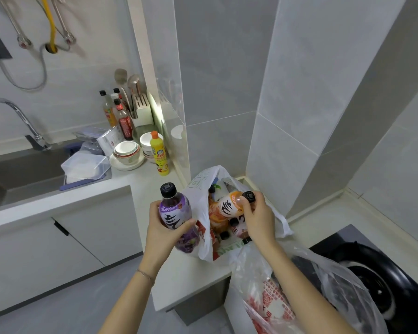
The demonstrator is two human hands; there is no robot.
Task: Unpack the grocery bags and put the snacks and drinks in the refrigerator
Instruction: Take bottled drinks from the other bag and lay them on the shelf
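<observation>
Centre frame, my left hand (164, 229) grips a purple bottle (176, 216) beside the white bag (200, 191) on the desk (184, 280). My right hand (258, 219) curls its fingers round an orange bottle (228, 204)

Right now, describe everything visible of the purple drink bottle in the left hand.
The purple drink bottle looks like clear plastic holding dark purple liquid, with a black screw cap on and a purple-and-white label bearing black brush strokes, grape pictures below. It is nearly upright, outside the white grocery bag, its side against the bag's plastic. The left hand grips its middle, thumb across the label.
</observation>
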